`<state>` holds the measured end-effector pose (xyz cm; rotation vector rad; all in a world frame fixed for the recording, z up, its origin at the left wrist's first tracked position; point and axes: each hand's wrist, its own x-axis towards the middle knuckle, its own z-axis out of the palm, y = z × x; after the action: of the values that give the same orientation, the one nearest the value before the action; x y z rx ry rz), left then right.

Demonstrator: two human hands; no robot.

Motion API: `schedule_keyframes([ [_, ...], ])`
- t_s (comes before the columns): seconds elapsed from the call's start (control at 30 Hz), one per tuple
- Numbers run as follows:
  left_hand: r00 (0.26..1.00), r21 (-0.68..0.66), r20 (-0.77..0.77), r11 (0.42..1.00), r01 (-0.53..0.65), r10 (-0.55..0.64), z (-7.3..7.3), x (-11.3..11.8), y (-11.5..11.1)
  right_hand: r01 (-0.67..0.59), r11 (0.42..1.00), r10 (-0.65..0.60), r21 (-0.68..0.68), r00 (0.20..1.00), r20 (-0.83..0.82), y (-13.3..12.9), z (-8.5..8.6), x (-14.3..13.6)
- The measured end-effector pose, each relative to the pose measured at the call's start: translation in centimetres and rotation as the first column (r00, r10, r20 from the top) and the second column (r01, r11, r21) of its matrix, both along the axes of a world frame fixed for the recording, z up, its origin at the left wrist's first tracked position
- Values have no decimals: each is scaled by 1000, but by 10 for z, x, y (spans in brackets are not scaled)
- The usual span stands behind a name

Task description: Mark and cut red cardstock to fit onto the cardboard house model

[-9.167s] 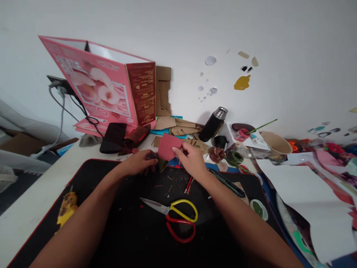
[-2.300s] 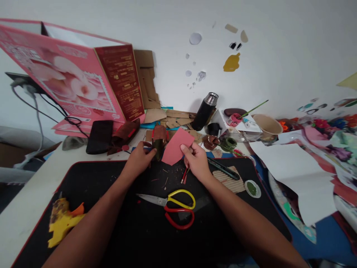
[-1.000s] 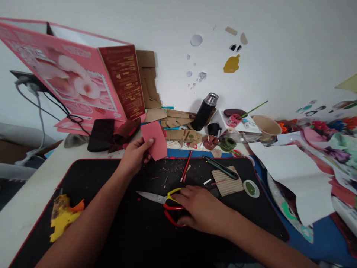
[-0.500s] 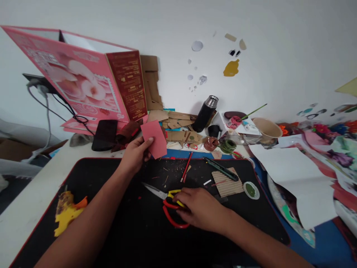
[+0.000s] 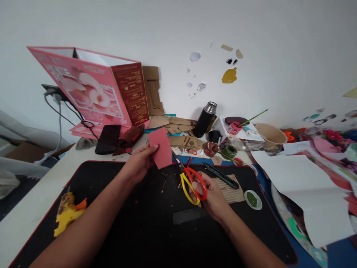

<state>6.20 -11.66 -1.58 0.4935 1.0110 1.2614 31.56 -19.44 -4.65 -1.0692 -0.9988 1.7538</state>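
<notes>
A piece of pink paper (image 5: 163, 152) is pinched between the thumb and fingers of my left hand (image 5: 141, 162), held up over the back of the black mat (image 5: 125, 230). My right hand (image 5: 210, 193) grips a pair of scissors (image 5: 183, 170) by its red and yellow handles, clear of the mat. The blades point up and left, with their tips close to the paper's right edge; whether they touch it I cannot tell. Just behind my right hand lie a green utility knife (image 5: 220, 175) and a square of corrugated cardboard (image 5: 230, 190).
A clear ruler-like strip (image 5: 189, 215) lies mid-mat. To the left is a yellow glue gun-like shape (image 5: 68, 214). Behind stand a pink box (image 5: 97, 93), a phone (image 5: 108, 138), a black flask (image 5: 205, 119) and paint jars (image 5: 229, 152). White paper (image 5: 301, 178) lies at the right.
My right hand has lifted the scissors off the mat and turned them toward the pink paper. The clear strip has come into view. My left hand keeps hold of the paper.
</notes>
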Motion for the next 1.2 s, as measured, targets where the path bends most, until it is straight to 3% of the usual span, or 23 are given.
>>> schedule_keyframes([
  [0.1,988,-1,66,990,141,-140,11,21,-4,53,998,-50,16,986,-156,11,-3,-8],
  [0.3,980,79,40,979,190,-193,21,50,6,-56,998,48,-19,953,-298,28,-11,-18],
  [0.37,990,143,-4,979,142,-143,22,53,11,-80,996,67,-28,947,-314,32,-11,-18],
  [0.47,997,240,-43,969,-48,60,24,51,16,-28,999,18,-23,939,-343,39,-10,-14],
  [0.53,993,220,-52,971,-95,109,25,48,18,16,1000,-19,-10,932,-362,43,-8,-10],
  [0.7,992,93,-3,988,126,-126,28,56,14,-37,997,60,68,923,-381,45,-11,-8],
  [0.9,960,139,-98,952,273,-261,34,76,16,-157,977,195,145,930,-311,41,-17,-9],
  [0.97,961,205,-161,946,253,-223,35,77,27,-152,977,190,149,939,-286,41,-19,-4],
  [1.13,952,385,-277,923,-12,128,33,64,65,-220,957,257,188,945,-204,40,-26,9],
  [1.2,937,395,-317,918,-8,144,30,60,73,-259,942,298,215,939,-172,38,-25,11],
])
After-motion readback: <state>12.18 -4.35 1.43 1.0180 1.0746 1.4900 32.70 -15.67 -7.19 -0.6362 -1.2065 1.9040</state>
